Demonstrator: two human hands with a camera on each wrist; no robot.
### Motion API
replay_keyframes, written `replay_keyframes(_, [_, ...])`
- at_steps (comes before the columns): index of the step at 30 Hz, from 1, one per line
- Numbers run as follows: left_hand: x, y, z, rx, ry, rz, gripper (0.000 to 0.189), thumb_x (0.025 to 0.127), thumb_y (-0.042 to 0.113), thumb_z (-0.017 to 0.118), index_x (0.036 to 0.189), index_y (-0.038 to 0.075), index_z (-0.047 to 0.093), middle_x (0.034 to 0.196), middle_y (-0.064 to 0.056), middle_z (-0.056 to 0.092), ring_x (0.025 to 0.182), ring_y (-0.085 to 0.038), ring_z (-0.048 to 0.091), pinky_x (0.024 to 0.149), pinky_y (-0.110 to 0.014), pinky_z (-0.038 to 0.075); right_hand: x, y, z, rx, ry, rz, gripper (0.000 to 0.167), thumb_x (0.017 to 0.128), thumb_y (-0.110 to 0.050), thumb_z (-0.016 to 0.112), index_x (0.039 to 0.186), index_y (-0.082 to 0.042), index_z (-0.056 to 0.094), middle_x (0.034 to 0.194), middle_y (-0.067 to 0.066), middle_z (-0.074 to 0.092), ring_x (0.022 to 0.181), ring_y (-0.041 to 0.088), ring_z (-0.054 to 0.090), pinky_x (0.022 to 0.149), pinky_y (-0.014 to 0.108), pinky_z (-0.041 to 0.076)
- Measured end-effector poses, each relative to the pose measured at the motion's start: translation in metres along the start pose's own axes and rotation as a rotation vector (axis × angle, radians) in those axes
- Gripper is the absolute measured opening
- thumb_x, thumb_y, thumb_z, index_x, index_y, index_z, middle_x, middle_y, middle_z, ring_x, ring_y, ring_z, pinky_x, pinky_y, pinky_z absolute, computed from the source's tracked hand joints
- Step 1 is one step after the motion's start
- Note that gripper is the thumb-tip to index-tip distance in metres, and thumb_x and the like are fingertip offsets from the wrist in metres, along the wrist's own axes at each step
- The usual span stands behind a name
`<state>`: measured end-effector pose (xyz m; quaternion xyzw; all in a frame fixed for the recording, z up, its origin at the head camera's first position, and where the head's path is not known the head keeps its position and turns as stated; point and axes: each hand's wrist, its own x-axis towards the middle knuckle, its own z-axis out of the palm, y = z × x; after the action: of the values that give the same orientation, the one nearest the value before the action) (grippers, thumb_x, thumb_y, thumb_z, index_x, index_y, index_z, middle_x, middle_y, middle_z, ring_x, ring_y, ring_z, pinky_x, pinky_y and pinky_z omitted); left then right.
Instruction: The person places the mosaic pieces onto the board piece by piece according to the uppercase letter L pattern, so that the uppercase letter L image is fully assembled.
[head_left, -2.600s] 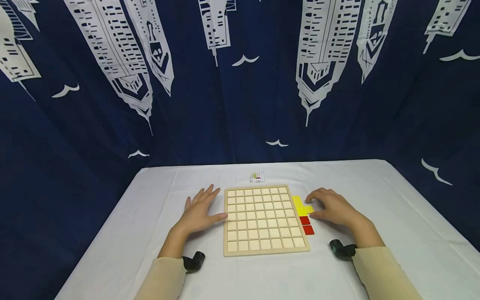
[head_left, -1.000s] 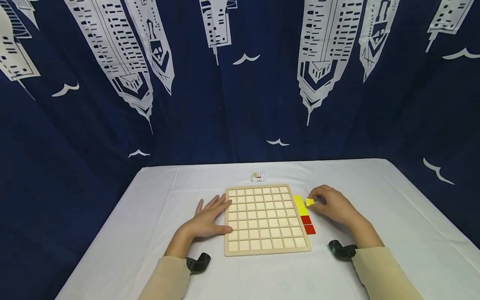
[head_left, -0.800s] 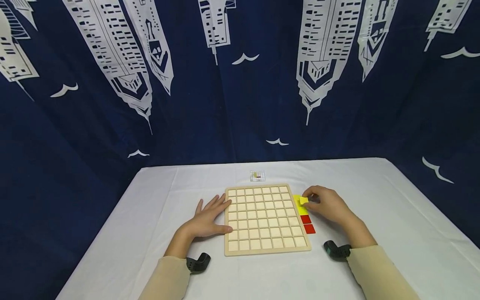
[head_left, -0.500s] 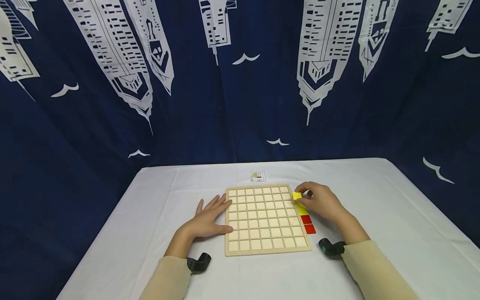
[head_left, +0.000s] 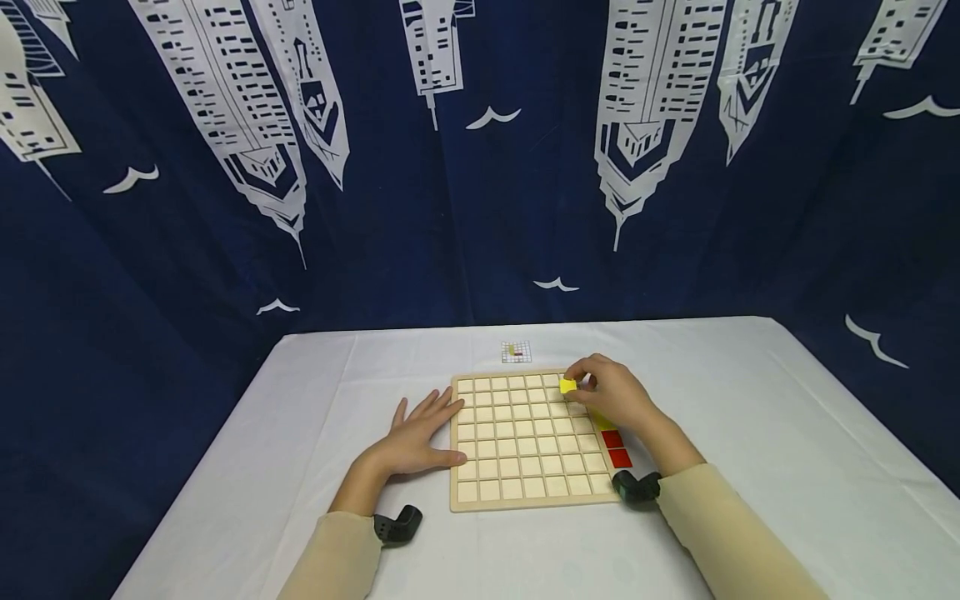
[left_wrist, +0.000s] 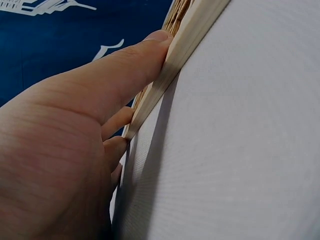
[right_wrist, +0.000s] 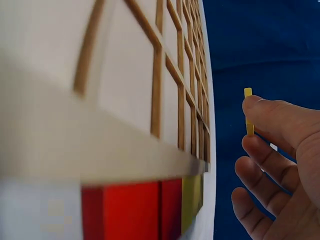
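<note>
My right hand [head_left: 617, 396] pinches a small yellow square tile [head_left: 567, 386] between thumb and fingers, above the far right corner of the wooden grid board [head_left: 521, 443]. Seen from the right wrist, the tile [right_wrist: 250, 129] is edge-on and held up off the board. My left hand [head_left: 414, 447] rests at the board's left edge with fingers spread, and in the left wrist view the thumb [left_wrist: 135, 62] lies against the wooden rim. Along the board's right side lie a red tile [head_left: 612, 439], a second red tile [head_left: 619, 458] and yellow ones [head_left: 603, 422] partly hidden behind my right hand.
A small printed grid card [head_left: 516, 352] with yellow and red marks lies beyond the board's far edge. White cloth [head_left: 540, 550] covers the table, and a dark blue printed curtain [head_left: 465, 208] hangs behind it.
My right hand picked up a yellow tile beside the board and carried it left over the far right corner. My left hand moved onto the board's left edge, then stayed still.
</note>
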<state>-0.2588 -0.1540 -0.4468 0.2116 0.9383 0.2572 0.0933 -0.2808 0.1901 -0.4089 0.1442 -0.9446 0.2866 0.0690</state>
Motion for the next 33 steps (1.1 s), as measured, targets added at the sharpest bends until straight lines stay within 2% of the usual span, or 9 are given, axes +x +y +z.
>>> replay_keyframes(11, [-0.001, 0.001, -0.001, -0.007, 0.001, 0.003, 0.093, 0.079, 0.056, 0.076, 0.156, 0.024, 0.036, 0.169, 0.002, 0.015, 0.159, -0.023, 0.005, 0.122, -0.061, -0.016, 0.010, -0.016, 0.011, 0.039, -0.050, -0.012, 0.023, 0.086, -0.017, 0.078, 0.107, -0.012, 0.071, 0.101, 0.003, 0.066, 0.081, 0.015, 0.055, 0.069, 0.028, 0.046])
replay_keyframes(20, [-0.001, 0.002, -0.002, -0.019, 0.008, 0.017, 0.093, 0.078, 0.055, 0.077, 0.155, 0.021, 0.037, 0.169, -0.002, 0.017, 0.158, -0.027, 0.007, 0.122, -0.064, -0.013, 0.021, -0.027, 0.020, 0.070, -0.084, -0.018, 0.021, 0.084, -0.015, 0.080, 0.104, -0.013, 0.071, 0.102, 0.002, 0.066, 0.082, 0.015, 0.058, 0.073, 0.028, 0.050])
replay_keyframes(33, [0.001, 0.002, -0.001, -0.010, 0.010, 0.002, 0.094, 0.078, 0.058, 0.076, 0.155, 0.022, 0.037, 0.169, -0.002, 0.016, 0.158, -0.027, 0.007, 0.122, -0.064, -0.013, 0.035, -0.042, 0.037, 0.123, -0.140, -0.007, 0.019, 0.083, -0.014, 0.080, 0.100, -0.011, 0.071, 0.097, 0.005, 0.066, 0.085, 0.016, 0.060, 0.081, 0.034, 0.052])
